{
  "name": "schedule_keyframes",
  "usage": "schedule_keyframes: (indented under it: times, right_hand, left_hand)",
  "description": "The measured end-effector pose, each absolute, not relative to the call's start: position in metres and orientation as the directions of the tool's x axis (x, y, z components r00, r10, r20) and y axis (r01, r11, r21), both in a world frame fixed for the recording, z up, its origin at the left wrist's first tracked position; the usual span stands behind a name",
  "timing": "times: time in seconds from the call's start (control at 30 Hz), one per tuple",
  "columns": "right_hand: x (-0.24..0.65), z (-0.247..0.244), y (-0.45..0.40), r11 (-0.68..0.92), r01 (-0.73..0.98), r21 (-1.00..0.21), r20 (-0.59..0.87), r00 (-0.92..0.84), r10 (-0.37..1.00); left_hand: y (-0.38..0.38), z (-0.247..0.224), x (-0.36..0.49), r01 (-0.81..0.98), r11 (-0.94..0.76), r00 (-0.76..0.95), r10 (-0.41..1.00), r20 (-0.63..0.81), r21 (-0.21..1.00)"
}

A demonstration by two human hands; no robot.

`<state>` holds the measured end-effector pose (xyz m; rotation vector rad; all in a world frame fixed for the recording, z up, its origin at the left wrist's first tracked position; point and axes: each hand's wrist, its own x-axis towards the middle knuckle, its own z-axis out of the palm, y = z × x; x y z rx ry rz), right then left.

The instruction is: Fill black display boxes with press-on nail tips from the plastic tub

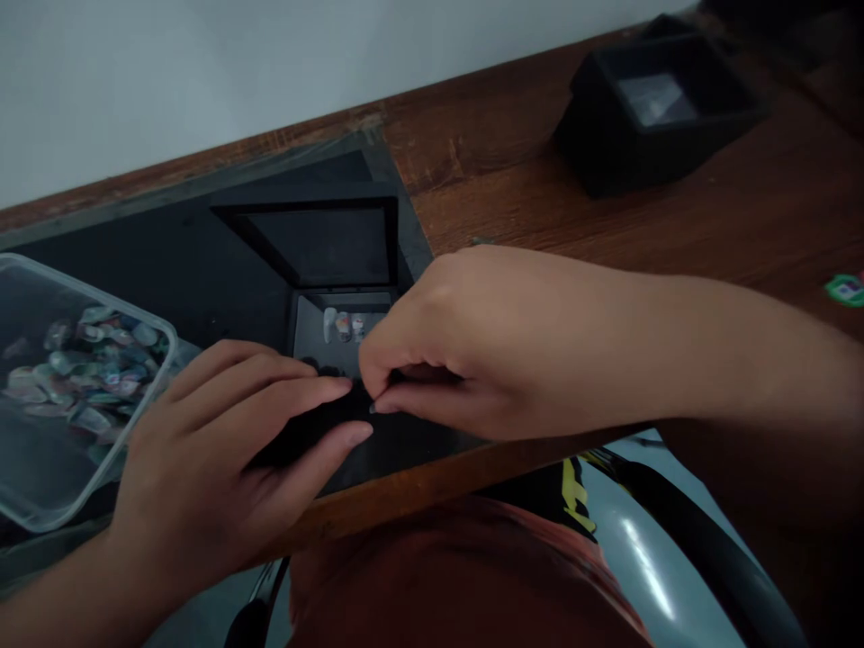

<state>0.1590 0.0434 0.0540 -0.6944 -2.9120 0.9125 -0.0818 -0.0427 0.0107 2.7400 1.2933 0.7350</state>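
In the head view, my right hand (432,351) is in a pinch, with thumb and forefinger together on a tiny greyish thing (373,408). My left hand (229,432) curves around a very dark thing (317,423), thumb on the near side and fingers on the far side; its shape is lost in shadow. Just beyond the hands a small black box stands with its framed, window-like lid (324,243) raised. Inside its grey interior (307,328), a few small wrapped pieces (343,326) lie in a row; my right hand hides part of the box.
At the left is a clear plastic tub (54,477) holding many small wrapped pieces (101,369). A dark mat (148,234) covers this part of the wooden table (486,162). Black stacked bins (621,135) stand at the back right, and a small green item (845,290) lies at the right edge.
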Motion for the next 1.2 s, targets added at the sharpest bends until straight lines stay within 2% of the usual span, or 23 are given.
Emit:
schedule_keyframes:
  times: [0.13, 0.27, 0.4, 0.6, 0.87, 1.03, 1.2]
  right_hand:
    - [0.154, 0.048, 0.04, 0.677, 0.358, -0.643, -0.018, -0.891, 0.453]
    - [0.149, 0.038, 0.038, 0.685, 0.37, -0.627, 0.023, -0.871, 0.491]
    - [0.146, 0.035, 0.038, 0.682, 0.383, -0.623, 0.033, -0.858, 0.513]
    - [0.147, 0.04, 0.036, 0.616, 0.385, -0.688, 0.023, -0.836, 0.548]
    - [0.148, 0.04, 0.041, 0.592, 0.306, -0.745, 0.029, -0.872, 0.488]
    - [0.148, 0.039, 0.045, 0.64, 0.227, -0.734, 0.1, -0.896, 0.432]
    - [0.147, 0.037, 0.045, 0.674, 0.239, -0.699, 0.114, -0.893, 0.435]
  left_hand:
    - [-0.04, 0.013, -0.081, 0.697, -0.64, 0.502, 0.758, 0.417, 0.325]
    - [-0.038, 0.01, -0.08, 0.644, -0.639, 0.48, 0.766, 0.428, 0.421]
    - [-0.037, 0.007, -0.08, 0.659, -0.612, 0.449, 0.786, 0.426, 0.436]
    - [-0.039, 0.011, -0.081, 0.653, -0.591, 0.401, 0.8, 0.446, 0.474]
    - [-0.042, 0.012, -0.081, 0.608, -0.566, 0.342, 0.82, 0.46, 0.556]
    - [-0.042, 0.012, -0.082, 0.59, -0.547, 0.326, 0.834, 0.445, 0.594]
    - [-0.04, 0.01, -0.083, 0.602, -0.557, 0.341, 0.827, 0.447, 0.572]
